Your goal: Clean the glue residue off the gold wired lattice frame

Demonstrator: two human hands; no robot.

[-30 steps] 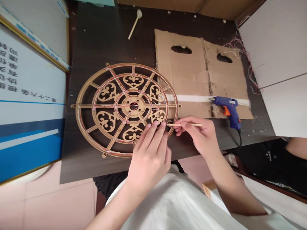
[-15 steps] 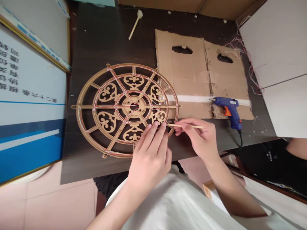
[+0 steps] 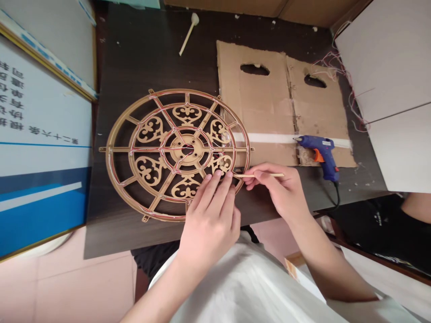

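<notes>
A round gold openwork frame [image 3: 164,149], with spokes, scroll ornaments and thin red and white wires along its rings, lies flat on the dark table. My left hand [image 3: 212,211] rests on its lower right part, fingers stretched out over the ring. Between the fingertips of my right hand [image 3: 278,181] is a thin wooden stick [image 3: 269,175], pinched like a pencil. The stick's tip reaches the ring of the frame beside my left fingertips; exactly what it touches is too small to make out.
Right of the frame lies cardboard [image 3: 256,98] with two hand holes, and on it a blue glue gun [image 3: 319,150]. Another stick with a white blob [image 3: 189,38] lies at the back. Loose wires [image 3: 336,67] hang by the white box [image 3: 387,89]. A printed board [image 3: 43,134] stands left.
The stick in my right hand has shifted very slightly and lies a little more level. My left hand stays in place on the frame.
</notes>
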